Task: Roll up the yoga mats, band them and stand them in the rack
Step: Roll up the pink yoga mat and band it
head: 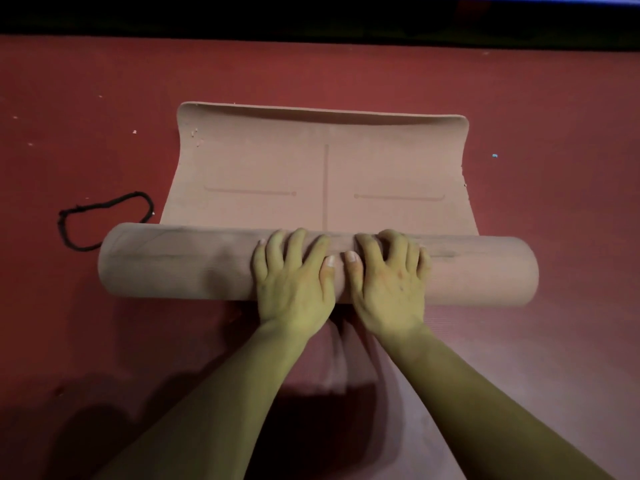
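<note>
A dusty-pink yoga mat (pixel 322 168) lies on the red floor, partly rolled. Its rolled part (pixel 173 263) forms a thick cylinder across the middle of the view, and the flat part stretches away from me with its far edge curled up. My left hand (pixel 294 275) and my right hand (pixel 389 278) lie side by side on top of the roll near its middle, palms down, fingers spread and bent over the top. A black band (pixel 104 220) lies as a loose loop on the floor just beyond the roll's left end.
Red padded flooring (pixel 554 133) surrounds the mat on all sides. A dark wall or edge (pixel 311 19) runs along the far side. Small bits of debris dot the floor left and right of the mat.
</note>
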Demonstrator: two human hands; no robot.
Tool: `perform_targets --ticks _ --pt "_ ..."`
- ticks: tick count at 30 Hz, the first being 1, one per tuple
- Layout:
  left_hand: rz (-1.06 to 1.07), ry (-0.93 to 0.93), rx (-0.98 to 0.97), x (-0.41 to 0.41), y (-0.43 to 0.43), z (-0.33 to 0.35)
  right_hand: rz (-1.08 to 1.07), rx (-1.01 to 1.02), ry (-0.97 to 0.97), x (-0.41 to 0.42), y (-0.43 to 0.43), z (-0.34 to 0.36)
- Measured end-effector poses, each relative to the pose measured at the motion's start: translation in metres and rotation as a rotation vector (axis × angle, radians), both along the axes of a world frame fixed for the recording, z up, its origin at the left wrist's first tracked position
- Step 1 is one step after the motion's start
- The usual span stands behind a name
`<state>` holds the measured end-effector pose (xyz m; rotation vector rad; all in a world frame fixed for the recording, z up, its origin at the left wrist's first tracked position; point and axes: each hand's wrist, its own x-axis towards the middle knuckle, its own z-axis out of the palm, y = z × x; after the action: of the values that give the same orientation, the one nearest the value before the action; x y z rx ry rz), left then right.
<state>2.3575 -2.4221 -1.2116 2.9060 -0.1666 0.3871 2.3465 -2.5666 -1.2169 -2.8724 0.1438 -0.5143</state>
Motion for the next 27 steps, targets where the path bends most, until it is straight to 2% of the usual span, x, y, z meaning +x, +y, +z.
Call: perform_targets --ticks 7,10,15,19,27 --pt "0.000 -0.014 0.015 0.026 -0.003 0.006 -0.014 0.044 0.009 0.005 0.004 0.000" --pt "-0.020 -0.044 -0.021 0.020 0.000 0.003 -0.021 0.025 0.046 0.010 0.003 -0.001" --pt "-0.002 0.012 -0.050 -0.005 -0.003 -0.012 -0.027 0.009 0.065 0.014 0.004 -0.001" --pt "0.017 -0.005 -0.041 0.007 -0.005 -0.010 -0.021 0.073 0.038 0.016 0.000 0.002" --pt "0.024 -0.045 -0.036 0.025 -0.009 -0.006 -0.013 0.045 0.118 0.017 -0.006 -0.003"
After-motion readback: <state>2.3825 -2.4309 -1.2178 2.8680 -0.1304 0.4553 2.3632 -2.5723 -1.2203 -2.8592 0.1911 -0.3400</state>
